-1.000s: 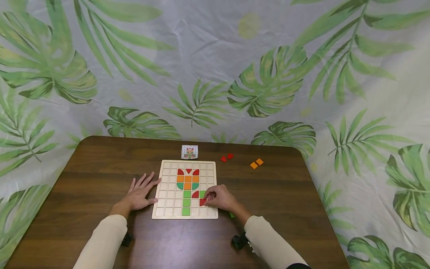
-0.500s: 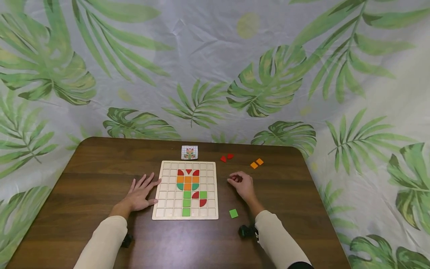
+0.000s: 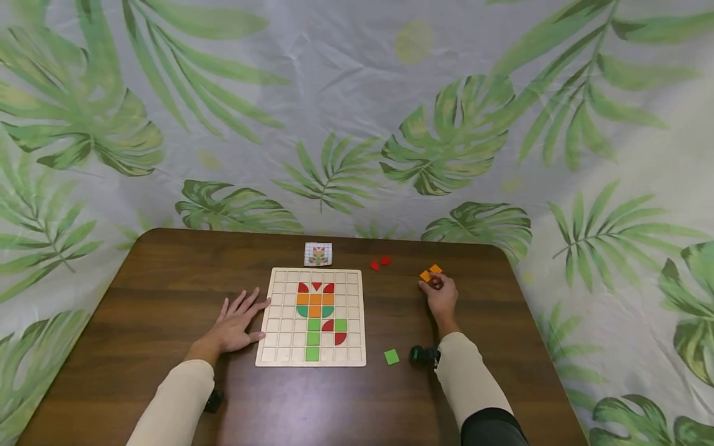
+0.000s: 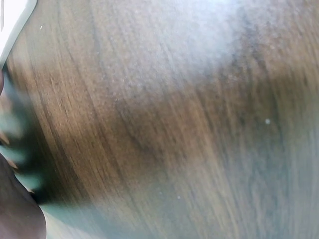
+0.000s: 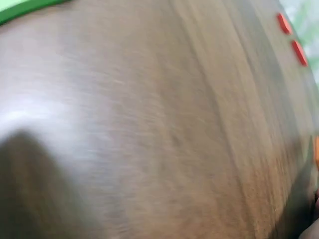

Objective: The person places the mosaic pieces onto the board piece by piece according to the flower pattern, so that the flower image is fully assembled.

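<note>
My left hand [image 3: 234,325] lies flat with spread fingers, its fingertips and thumb touching the left edge of a wooden grid board [image 3: 281,341]. On the board, red, orange, teal and green tiles form a flower with a green stem. To the stem's right sit a red leaf-shaped tile [image 3: 328,326], a green square tile [image 3: 340,324] and a red rounded tile [image 3: 340,339]. My right hand [image 3: 443,297], fingers bent, is at the nearer orange square tile [image 3: 426,276]; whether it pinches the tile cannot be made out. Another orange tile [image 3: 436,269] lies just behind.
A small pattern card [image 3: 318,254] lies behind the board. Two red tiles [image 3: 375,266] rest between the card and the orange ones. A loose green square tile [image 3: 392,357] is right of the board's near corner. Patterned leaf cloth [image 3: 346,124] hangs behind the brown table [image 3: 474,272].
My right hand has left the red rounded tile on the board and moved right and away to the orange tiles. The loose green tile is now uncovered. My left hand stays put.
</note>
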The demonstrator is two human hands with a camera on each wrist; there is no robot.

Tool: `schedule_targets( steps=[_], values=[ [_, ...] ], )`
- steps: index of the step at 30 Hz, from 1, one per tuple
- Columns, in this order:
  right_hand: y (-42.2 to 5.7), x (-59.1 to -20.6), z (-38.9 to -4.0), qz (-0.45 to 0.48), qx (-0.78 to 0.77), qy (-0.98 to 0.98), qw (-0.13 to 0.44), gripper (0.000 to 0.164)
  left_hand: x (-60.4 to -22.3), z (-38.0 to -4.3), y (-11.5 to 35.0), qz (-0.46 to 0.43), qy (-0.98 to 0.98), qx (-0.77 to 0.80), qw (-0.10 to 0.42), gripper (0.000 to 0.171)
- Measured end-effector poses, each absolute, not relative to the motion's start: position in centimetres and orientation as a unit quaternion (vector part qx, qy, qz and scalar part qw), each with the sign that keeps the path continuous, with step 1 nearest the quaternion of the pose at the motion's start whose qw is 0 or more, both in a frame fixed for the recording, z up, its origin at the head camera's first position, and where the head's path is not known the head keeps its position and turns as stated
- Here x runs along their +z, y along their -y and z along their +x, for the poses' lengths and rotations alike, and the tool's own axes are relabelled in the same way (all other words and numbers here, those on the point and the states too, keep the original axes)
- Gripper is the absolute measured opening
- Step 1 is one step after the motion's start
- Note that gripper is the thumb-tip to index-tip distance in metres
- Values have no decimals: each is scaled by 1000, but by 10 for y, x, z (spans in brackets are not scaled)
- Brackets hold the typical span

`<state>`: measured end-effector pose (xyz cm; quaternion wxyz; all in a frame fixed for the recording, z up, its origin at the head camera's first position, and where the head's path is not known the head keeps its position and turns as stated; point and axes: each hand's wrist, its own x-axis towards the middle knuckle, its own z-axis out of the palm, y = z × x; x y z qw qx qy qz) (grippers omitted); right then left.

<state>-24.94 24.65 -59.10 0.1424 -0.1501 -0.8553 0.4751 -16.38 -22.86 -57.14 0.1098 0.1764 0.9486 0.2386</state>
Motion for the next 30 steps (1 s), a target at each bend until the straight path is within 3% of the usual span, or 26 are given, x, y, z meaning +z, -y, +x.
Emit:
schedule_targets(
  steps=[30],
  values=[
    [-255, -587, -256, -172, 470, 861, 91, 24, -571, -163, 229, 176, -950, 237, 103, 71]
  ],
)
